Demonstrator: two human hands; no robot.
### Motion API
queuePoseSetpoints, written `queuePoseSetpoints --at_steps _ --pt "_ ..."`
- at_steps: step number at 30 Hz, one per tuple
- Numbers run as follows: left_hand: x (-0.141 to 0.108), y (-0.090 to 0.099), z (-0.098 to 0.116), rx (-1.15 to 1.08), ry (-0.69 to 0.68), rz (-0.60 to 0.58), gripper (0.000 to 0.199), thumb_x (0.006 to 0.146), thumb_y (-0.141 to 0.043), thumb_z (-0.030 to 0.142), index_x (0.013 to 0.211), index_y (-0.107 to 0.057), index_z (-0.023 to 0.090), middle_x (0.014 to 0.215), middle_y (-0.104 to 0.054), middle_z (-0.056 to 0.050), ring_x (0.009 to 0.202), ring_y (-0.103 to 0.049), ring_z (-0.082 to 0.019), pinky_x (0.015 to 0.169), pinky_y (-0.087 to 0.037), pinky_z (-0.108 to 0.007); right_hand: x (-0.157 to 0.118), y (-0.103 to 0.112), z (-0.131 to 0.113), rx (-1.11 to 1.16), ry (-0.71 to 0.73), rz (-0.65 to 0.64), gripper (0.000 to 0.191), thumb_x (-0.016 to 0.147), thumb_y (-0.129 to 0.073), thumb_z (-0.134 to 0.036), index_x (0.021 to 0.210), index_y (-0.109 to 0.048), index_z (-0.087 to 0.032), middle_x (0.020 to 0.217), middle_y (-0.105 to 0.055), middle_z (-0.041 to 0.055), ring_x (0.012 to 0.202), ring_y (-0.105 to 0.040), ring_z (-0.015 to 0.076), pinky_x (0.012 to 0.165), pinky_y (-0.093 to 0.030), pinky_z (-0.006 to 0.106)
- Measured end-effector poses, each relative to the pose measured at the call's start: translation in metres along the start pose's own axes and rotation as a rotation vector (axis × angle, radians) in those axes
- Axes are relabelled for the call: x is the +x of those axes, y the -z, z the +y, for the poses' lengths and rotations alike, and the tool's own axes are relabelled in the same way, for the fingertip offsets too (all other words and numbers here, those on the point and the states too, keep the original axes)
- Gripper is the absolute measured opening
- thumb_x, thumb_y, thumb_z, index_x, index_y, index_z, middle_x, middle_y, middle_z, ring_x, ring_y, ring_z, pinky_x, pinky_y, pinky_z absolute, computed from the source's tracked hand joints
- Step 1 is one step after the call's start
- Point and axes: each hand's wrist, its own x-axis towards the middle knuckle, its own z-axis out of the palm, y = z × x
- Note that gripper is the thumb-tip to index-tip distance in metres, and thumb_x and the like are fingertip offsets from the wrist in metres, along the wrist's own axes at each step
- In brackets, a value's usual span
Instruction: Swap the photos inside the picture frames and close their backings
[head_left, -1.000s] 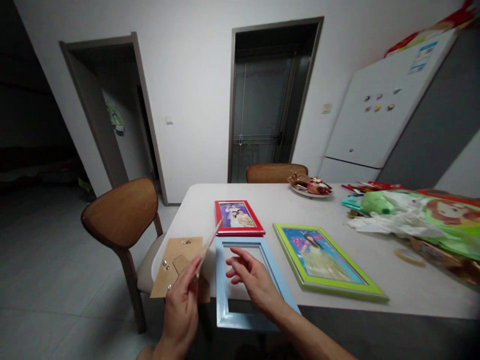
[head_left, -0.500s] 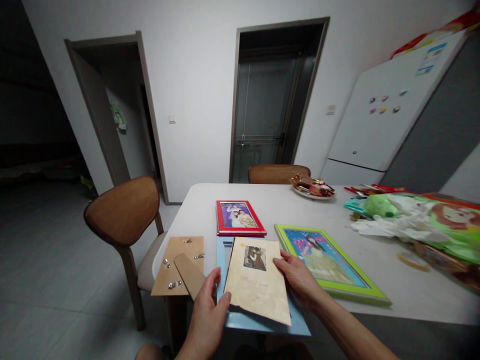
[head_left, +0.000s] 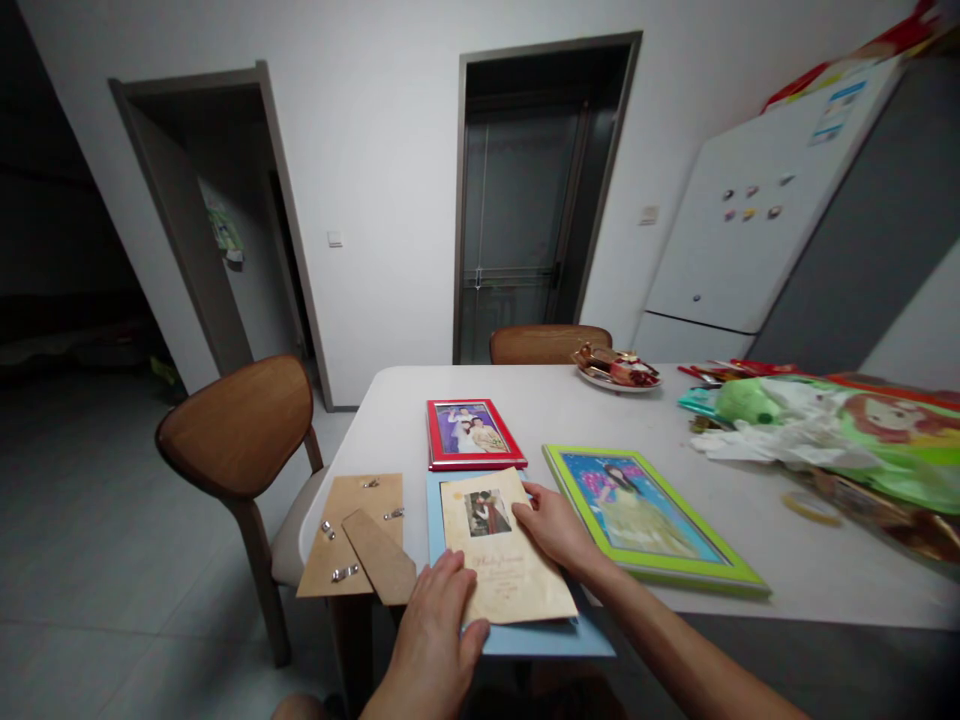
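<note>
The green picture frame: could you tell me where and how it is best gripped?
I would bring a hand in from the right and pinch the long right border of the green picture frame, thumb on top. The frame lies flat, its raised rim offers an edge, and the right forearm crowds the near-left corner.

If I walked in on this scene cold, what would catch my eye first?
Probably the bright lime-green frame, lying on the white table to the right of the hands, and the smaller red frame beyond them. Between the hands, the left and the right, a cream sheet with a small picture lies over a light-blue frame.
</note>
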Motion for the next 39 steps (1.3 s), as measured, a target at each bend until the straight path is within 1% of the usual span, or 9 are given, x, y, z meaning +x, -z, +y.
queuePoseSetpoints --at_steps 3,7,12,15,18,22,27,33,39 --pt "0.002 0.004 0.006 0.065 -0.003 -0.049 0.036 0.072 -0.048 0.015 0.107 -0.052 0.011 0.124 -0.045 -0.015 0.117 -0.037 -0.026 0.097 -0.029 -0.049 -0.004 0.001 -0.005 -0.259 0.107 0.026 0.032 0.073 -0.041 -0.024 0.1 -0.056 -0.014 0.091 -0.063 0.0088 0.077 -0.058 0.0175 0.066 -0.039 0.024" --pt "0.005 0.004 0.009 0.109 -0.016 -0.078 0.032 0.074 -0.046 0.016 0.104 -0.054 0.011 0.122 -0.048 -0.014 0.118 -0.035 -0.027 0.097 -0.029 -0.049 -0.01 -0.002 -0.008 -0.57 0.097 0.043 0.03 0.076 -0.043 -0.036 0.093 -0.056 -0.015 0.088 -0.06 0.011 0.079 -0.056 0.0204 0.065 -0.036 0.027" --pt "-0.004 0.006 -0.002 0.103 -0.079 -0.028 0.038 0.072 -0.047 0.016 0.11 -0.05 0.014 0.125 -0.045 -0.013 0.118 -0.036 -0.025 0.097 -0.03 -0.047 -0.01 -0.004 -0.003 -0.647 0.117 0.097 0.047 0.072 -0.049 -0.043 0.11 -0.045 -0.017 0.091 -0.056 0.0095 0.079 -0.055 0.0221 0.062 -0.035 0.028" --pt "-0.015 0.018 -0.027 0.129 -0.09 0.05 0.05 0.068 -0.05 0.015 0.118 -0.042 0.017 0.13 -0.037 -0.012 0.12 -0.032 -0.024 0.097 -0.03 -0.046 -0.011 0.0 0.001 -0.611 0.135 0.113 0.052 0.072 -0.049 -0.043 0.117 -0.041 -0.017 0.091 -0.056 0.0095 0.079 -0.055 0.022 0.063 -0.036 0.029" --pt "-0.024 0.033 -0.065 0.233 0.021 0.114 0.062 0.061 -0.053 0.012 0.12 -0.039 0.02 0.131 -0.037 -0.01 0.121 -0.03 -0.026 0.097 -0.027 -0.048 -0.017 0.0 -0.003 -0.505 0.206 0.108 0.04 0.077 -0.042 -0.039 0.11 -0.048 -0.016 0.094 -0.055 0.0099 0.081 -0.054 0.02 0.068 -0.036 0.029" --pt "-0.029 0.041 -0.116 0.386 0.166 0.249 0.059 0.059 -0.052 0.012 0.117 -0.044 0.012 0.126 -0.041 -0.017 0.118 -0.033 -0.031 0.093 -0.03 -0.052 -0.031 -0.015 -0.029 -0.303 0.372 -0.042 0.03 0.078 -0.042 -0.03 0.101 -0.056 -0.016 0.092 -0.056 0.0088 0.083 -0.052 0.0168 0.073 -0.036 0.027" --pt "-0.029 0.034 -0.147 0.336 0.036 0.384 0.041 0.066 -0.045 0.015 0.106 -0.051 0.012 0.118 -0.049 -0.016 0.111 -0.044 -0.027 0.091 -0.039 -0.044 -0.05 -0.051 -0.07 -0.277 0.544 -0.196 0.035 0.073 -0.05 -0.038 0.103 -0.055 -0.02 0.092 -0.058 0.0075 0.088 -0.048 0.0197 0.078 -0.033 0.032" --pt "-0.031 0.035 -0.139 0.401 -0.03 0.503 0.033 0.073 -0.043 0.022 0.103 -0.053 0.013 0.115 -0.052 -0.016 0.109 -0.046 -0.028 0.087 -0.042 -0.046 -0.055 -0.082 -0.091 -0.311 0.533 -0.238 0.049 0.069 -0.053 -0.039 0.115 -0.047 -0.022 0.094 -0.056 0.0086 0.087 -0.047 0.0223 0.077 -0.033 0.035" --pt "-0.026 0.051 -0.089 0.418 -0.067 0.588 0.03 0.078 -0.04 0.02 0.107 -0.05 0.017 0.118 -0.051 -0.012 0.115 -0.04 -0.024 0.091 -0.04 -0.044 -0.06 -0.061 -0.091 -0.186 0.527 -0.174 0.046 0.068 -0.055 -0.033 0.112 -0.049 -0.021 0.092 -0.052 0.007 0.086 -0.047 0.0192 0.076 -0.036 0.031"
